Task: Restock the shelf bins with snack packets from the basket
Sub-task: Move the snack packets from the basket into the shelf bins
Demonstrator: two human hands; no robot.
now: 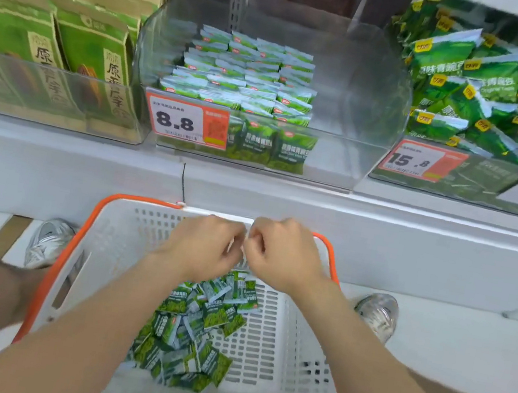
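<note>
1. The shelf [284, 200] carries three clear bins side by side. The left bin [52, 93] and the right bin [452, 180] look well filled with larger bags.
2. The middle bin [342, 162], behind the 8.8 price tag [181, 121], holds neat rows of small green packets [242, 80] on its left side. Its right side is bare, so I judge the restocking part done.
3. The basket [78, 241] sits on the floor below the shelf, between the person's shoes.
4. A loose heap of snack packets [189, 339] lies in the basket, so plenty is left to move.
5. The left hand [204, 249] and right hand [282, 255] hover over the basket's far edge, fingers curled and knuckles nearly meeting. No packet shows in either, and I cannot tell whether they pinch something small.
</note>
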